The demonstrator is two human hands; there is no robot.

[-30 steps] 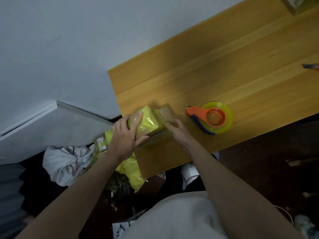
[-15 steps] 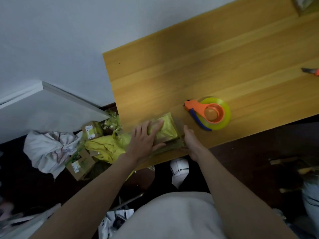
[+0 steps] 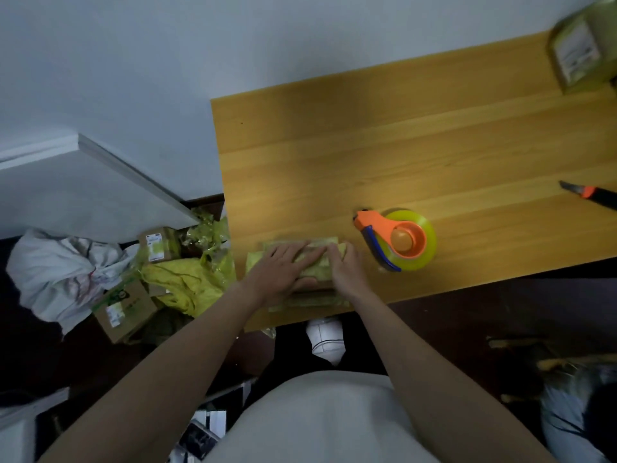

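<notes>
A small box wrapped in yellow-green tape (image 3: 317, 269) lies on the wooden table (image 3: 400, 155) near its front left corner. My left hand (image 3: 283, 267) lies flat across the top of the box with its fingers stretched out to the right. My right hand (image 3: 345, 267) rests on the box's right end, fingers pointing away from me and pressed on the top edge. Just right of the box stands an orange tape dispenser with a yellow-green roll (image 3: 399, 240).
A utility knife (image 3: 589, 193) lies at the table's right edge and another taped parcel (image 3: 584, 51) sits at the far right corner. Left of the table, on the floor, are cardboard boxes (image 3: 125, 307), yellow wrapping (image 3: 180, 282) and a white cloth (image 3: 60, 272).
The box has been turned down from tilted on the table's edge to lying flat. My left hand went from gripping it to lying flat on top; my right hand moved onto its right end.
</notes>
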